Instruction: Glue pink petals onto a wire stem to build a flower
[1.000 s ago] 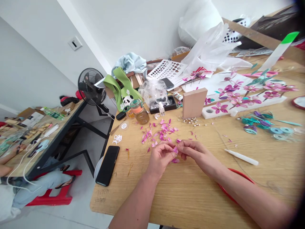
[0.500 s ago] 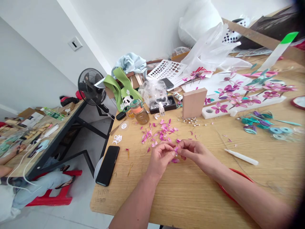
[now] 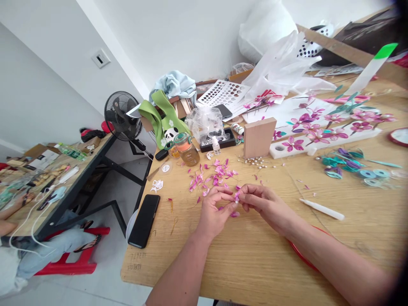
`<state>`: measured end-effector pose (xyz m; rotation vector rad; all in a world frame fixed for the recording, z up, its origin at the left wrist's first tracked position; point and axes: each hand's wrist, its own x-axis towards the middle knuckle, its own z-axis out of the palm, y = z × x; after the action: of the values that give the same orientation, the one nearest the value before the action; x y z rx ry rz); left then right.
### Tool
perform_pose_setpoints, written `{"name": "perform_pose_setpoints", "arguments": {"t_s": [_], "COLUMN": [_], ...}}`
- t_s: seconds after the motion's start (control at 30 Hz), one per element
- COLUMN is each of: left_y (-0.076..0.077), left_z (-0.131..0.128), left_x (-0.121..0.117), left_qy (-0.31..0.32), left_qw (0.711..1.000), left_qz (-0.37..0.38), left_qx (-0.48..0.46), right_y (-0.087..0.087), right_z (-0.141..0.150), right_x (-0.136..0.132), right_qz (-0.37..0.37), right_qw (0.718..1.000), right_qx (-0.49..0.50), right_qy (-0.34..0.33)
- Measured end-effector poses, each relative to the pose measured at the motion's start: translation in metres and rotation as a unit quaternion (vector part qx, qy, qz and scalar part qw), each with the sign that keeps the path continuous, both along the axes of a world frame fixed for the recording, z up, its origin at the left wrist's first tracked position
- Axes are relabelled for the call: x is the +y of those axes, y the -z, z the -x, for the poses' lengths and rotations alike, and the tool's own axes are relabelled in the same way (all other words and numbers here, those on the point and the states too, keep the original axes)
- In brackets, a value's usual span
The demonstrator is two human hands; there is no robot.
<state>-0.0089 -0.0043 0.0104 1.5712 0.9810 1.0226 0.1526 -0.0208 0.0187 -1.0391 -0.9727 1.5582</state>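
My left hand (image 3: 217, 211) and my right hand (image 3: 263, 205) meet fingertip to fingertip just above the wooden table (image 3: 255, 259). Between them they pinch a small pink flower (image 3: 236, 195), and a white pearl bead (image 3: 236, 202) shows at its lower side. How the flower is joined to the bead is too small to make out. A loose magenta petal (image 3: 234, 214) lies on the wood below my fingers. Beyond the hands spreads a scatter of pink petals (image 3: 219, 171), with several pearl-tipped wires (image 3: 259, 162) to their right.
A wooden block (image 3: 259, 138) stands behind the pearls, beside a white foam strip (image 3: 350, 135) bearing finished flowers (image 3: 293, 144). A white pen-like tool (image 3: 322, 209) lies on the right. Leftward are a black phone (image 3: 144, 221) and a glass jar (image 3: 190, 154). A co-worker's arm (image 3: 12, 208) rests at another table.
My right hand has shifted slightly and its fingertips have turned around the flower. The white bead now shows more plainly, and my left fingers have opened a little wider around it.
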Motion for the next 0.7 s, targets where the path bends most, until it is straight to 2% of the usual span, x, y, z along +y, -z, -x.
{"name": "perform_pose_setpoints", "arguments": {"t_s": [0.3, 0.57, 0.7], "left_y": [0.0047, 0.0063, 0.0054], "left_z": [-0.0002, 0.0002, 0.0004], "left_x": [0.0028, 0.0021, 0.0021], "left_qy": [-0.007, -0.002, 0.012], "left_qw": [0.998, 0.999, 0.999], "left_qz": [0.017, 0.002, 0.021], "left_qx": [-0.063, -0.043, -0.033], "right_y": [0.006, 0.0046, 0.0039], "right_z": [-0.0076, -0.0035, -0.0034], "right_x": [0.0037, 0.0039, 0.0032], "right_qz": [-0.005, 0.001, -0.013], "right_qw": [0.999, 1.0, 1.0], "right_qx": [0.026, 0.002, -0.011], "right_qy": [0.026, 0.003, -0.004]}}
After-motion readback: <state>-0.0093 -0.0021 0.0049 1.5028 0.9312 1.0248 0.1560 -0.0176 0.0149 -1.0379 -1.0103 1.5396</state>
